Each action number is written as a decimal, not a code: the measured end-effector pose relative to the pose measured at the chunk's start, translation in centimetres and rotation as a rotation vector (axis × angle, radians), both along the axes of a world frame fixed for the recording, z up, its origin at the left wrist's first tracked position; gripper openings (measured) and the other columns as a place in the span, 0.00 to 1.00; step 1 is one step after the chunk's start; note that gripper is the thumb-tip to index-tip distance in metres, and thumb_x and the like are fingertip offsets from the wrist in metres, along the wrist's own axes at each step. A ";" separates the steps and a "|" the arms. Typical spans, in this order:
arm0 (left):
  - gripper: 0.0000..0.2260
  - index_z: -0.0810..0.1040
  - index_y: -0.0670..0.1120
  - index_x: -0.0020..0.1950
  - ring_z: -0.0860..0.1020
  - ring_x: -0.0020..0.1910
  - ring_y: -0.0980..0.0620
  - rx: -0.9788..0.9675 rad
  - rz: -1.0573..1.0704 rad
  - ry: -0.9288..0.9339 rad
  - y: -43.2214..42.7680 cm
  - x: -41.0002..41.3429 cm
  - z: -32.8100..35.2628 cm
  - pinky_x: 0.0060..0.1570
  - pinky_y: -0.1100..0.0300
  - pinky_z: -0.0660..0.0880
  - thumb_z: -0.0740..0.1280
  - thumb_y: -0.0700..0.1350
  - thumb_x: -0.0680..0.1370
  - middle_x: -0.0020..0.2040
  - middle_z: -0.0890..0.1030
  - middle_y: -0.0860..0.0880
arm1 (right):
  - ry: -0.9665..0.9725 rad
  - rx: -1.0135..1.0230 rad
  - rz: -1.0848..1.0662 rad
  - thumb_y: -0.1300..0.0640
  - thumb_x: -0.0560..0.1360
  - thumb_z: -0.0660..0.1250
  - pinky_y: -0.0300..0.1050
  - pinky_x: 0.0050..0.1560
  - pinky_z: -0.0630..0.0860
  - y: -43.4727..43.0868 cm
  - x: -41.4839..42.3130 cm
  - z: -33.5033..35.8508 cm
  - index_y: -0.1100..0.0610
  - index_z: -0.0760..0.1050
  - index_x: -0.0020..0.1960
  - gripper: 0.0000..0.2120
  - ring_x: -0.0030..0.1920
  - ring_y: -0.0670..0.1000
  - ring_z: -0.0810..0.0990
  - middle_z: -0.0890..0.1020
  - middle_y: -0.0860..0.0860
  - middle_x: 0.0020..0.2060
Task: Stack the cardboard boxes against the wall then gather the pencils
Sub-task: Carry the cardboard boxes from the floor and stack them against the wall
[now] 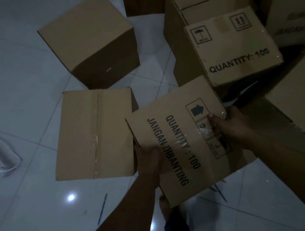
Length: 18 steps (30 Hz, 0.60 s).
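I hold a printed cardboard box (180, 146) reading "QUANTITY : 100" above the floor, tilted. My left hand (150, 164) grips its near left edge and my right hand (230, 124) grips its right side, thumb on top. A taped plain box (94, 134) lies on the tiles just left of it. Another plain box (88, 41) stands further back. A second printed box (234, 49) sits atop a larger box (176, 20) at the upper right. One blue pencil (102, 208) lies on the floor at the lower left. Another pencil (220, 192) shows under the held box.
More cardboard boxes (303, 100) crowd the right side and the top right corner. A white power strip (2, 156) lies at the left edge. My bare foot (166, 207) stands on the glossy white tiles (24, 90) beneath the held box.
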<state>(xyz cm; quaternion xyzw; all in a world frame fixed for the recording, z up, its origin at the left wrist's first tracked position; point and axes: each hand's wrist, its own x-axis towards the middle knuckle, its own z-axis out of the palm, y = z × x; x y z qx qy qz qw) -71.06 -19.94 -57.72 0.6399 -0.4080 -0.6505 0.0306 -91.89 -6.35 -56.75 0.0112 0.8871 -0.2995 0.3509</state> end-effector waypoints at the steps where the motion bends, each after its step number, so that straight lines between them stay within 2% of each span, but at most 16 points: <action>1: 0.29 0.55 0.55 0.78 0.71 0.66 0.42 -0.015 -0.007 -0.005 0.2 0.3 0.5 0.64 0.44 0.71 0.62 0.43 0.80 0.71 0.70 0.48 | 0.005 -0.028 0.005 0.30 0.62 0.72 0.56 0.59 0.77 0.5 0.2 0.4 0.46 0.68 0.66 0.38 0.59 0.56 0.77 0.75 0.54 0.63; 2: 0.29 0.55 0.55 0.78 0.70 0.67 0.42 -0.036 -0.028 -0.017 0.6 0.7 1.4 0.66 0.43 0.70 0.62 0.44 0.80 0.72 0.69 0.47 | -0.005 -0.067 -0.002 0.32 0.65 0.72 0.56 0.59 0.77 0.9 0.7 1.5 0.48 0.68 0.67 0.37 0.59 0.56 0.77 0.76 0.53 0.62; 4: 0.28 0.56 0.54 0.78 0.70 0.67 0.41 -0.069 -0.034 0.001 1.5 1.8 4.0 0.66 0.41 0.69 0.62 0.47 0.80 0.71 0.69 0.47 | 0.002 -0.142 -0.031 0.43 0.73 0.72 0.51 0.57 0.75 1.7 2.1 4.9 0.53 0.66 0.69 0.30 0.58 0.53 0.77 0.77 0.52 0.61; 6: 0.30 0.56 0.54 0.77 0.71 0.66 0.41 -0.092 -0.043 0.009 2.2 2.5 5.6 0.66 0.41 0.69 0.63 0.51 0.77 0.71 0.70 0.48 | 0.030 -0.147 -0.039 0.47 0.76 0.70 0.48 0.55 0.72 2.7 2.9 6.9 0.56 0.65 0.71 0.28 0.56 0.52 0.74 0.76 0.53 0.61; 8: 0.31 0.57 0.55 0.77 0.72 0.66 0.42 -0.118 -0.052 0.018 3.4 3.6 8.4 0.67 0.42 0.69 0.63 0.54 0.75 0.72 0.70 0.48 | 0.071 -0.172 -0.035 0.48 0.77 0.70 0.45 0.54 0.70 4.3 4.2 10.1 0.57 0.65 0.71 0.28 0.55 0.51 0.73 0.75 0.55 0.63; 13: 0.22 0.64 0.50 0.73 0.75 0.61 0.42 -0.229 -0.070 0.109 6.5 5.9 17.6 0.64 0.43 0.73 0.62 0.47 0.79 0.65 0.75 0.48 | 0.140 -0.236 -0.053 0.46 0.77 0.69 0.43 0.54 0.69 8.8 7.5 18.5 0.57 0.65 0.73 0.29 0.61 0.56 0.74 0.73 0.57 0.68; 15: 0.20 0.66 0.51 0.72 0.76 0.59 0.42 -0.257 -0.060 0.137 7.6 6.7 21.0 0.61 0.43 0.74 0.61 0.49 0.80 0.65 0.76 0.48 | 0.143 -0.298 -0.090 0.46 0.78 0.68 0.43 0.53 0.69 10.5 8.6 21.8 0.57 0.65 0.71 0.27 0.57 0.55 0.74 0.74 0.57 0.65; 18: 0.19 0.68 0.55 0.70 0.78 0.56 0.43 -0.261 -0.064 0.183 9.1 7.5 25.3 0.59 0.43 0.76 0.61 0.54 0.79 0.62 0.78 0.48 | 0.130 -0.401 -0.180 0.44 0.78 0.67 0.42 0.42 0.69 12.8 10.2 25.8 0.55 0.65 0.68 0.25 0.50 0.51 0.73 0.74 0.53 0.57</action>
